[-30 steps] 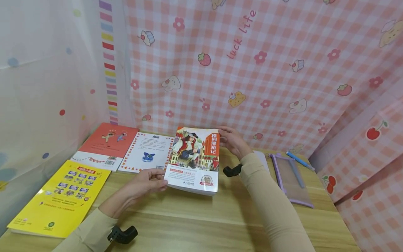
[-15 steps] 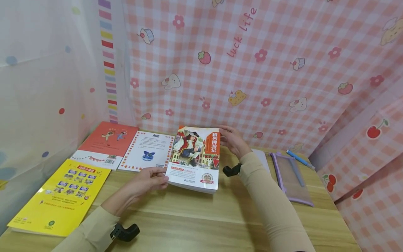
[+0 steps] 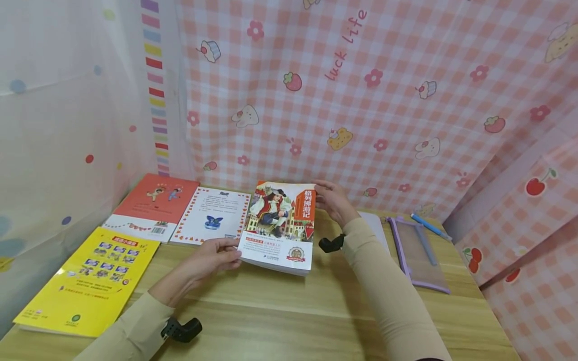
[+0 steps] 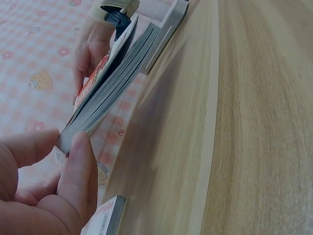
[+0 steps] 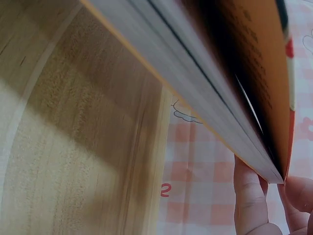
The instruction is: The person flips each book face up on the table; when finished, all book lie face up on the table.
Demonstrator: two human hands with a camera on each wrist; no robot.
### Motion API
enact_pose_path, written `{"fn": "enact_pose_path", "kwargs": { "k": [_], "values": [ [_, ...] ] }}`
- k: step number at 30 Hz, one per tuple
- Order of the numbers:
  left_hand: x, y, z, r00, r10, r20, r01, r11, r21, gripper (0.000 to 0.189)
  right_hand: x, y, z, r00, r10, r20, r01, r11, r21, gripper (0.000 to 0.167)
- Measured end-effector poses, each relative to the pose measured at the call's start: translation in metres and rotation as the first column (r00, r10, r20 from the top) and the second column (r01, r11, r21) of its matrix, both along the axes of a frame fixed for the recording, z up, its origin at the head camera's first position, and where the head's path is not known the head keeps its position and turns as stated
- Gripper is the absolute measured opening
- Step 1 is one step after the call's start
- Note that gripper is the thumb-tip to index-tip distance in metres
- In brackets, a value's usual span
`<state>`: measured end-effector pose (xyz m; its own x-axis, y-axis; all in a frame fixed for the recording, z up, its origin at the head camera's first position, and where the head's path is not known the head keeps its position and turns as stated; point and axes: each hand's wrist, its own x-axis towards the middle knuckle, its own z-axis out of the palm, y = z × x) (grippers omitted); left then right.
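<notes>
Both hands hold a thick paperback book [image 3: 276, 228], its orange and white cover showing a seated figure in a hat. At its lower left corner, my left hand [image 3: 209, 260] pinches the book between thumb and fingers. My right hand [image 3: 335, 203] grips the upper right corner. The left wrist view shows the page block [image 4: 115, 81] tilted above the table, with a shadow beneath. In the right wrist view, the front cover [image 5: 269, 73] stands slightly apart from the pages, and the right fingers [image 5: 249, 200] clasp the corner.
A red and white book [image 3: 155, 200], a white book with a leafy border [image 3: 209, 213] and a yellow book [image 3: 86, 286] lie at the left. Right of the hands are a purple-edged mesh pouch [image 3: 422, 260], a blue pen [image 3: 429, 226] and a white item [image 3: 374, 225]. A checked curtain [image 3: 289, 115] hangs behind.
The head view has shifted a little. Both hands keep hold of the book at the same corners, in almost the same place.
</notes>
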<state>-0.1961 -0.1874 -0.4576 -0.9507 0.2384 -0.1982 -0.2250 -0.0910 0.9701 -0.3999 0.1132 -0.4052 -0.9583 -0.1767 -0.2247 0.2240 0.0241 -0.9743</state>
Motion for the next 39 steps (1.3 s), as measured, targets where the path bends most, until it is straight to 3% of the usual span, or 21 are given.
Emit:
{"fn": "enact_pose_path", "kwargs": {
  "k": [24,39],
  "values": [
    [-0.004,0.004,-0.004,0.999,0.015,0.029,-0.015,1.0,-0.007,0.05,-0.005,0.002,-0.008,1.0,-0.009,0.009,0.009,1.0,-0.015,0.044],
    [-0.006,0.005,-0.003,0.999,-0.031,0.034,0.033,0.998,-0.056,0.053,-0.007,0.004,-0.012,1.0,-0.011,0.024,0.012,1.0,-0.029,0.047]
  ]
}}
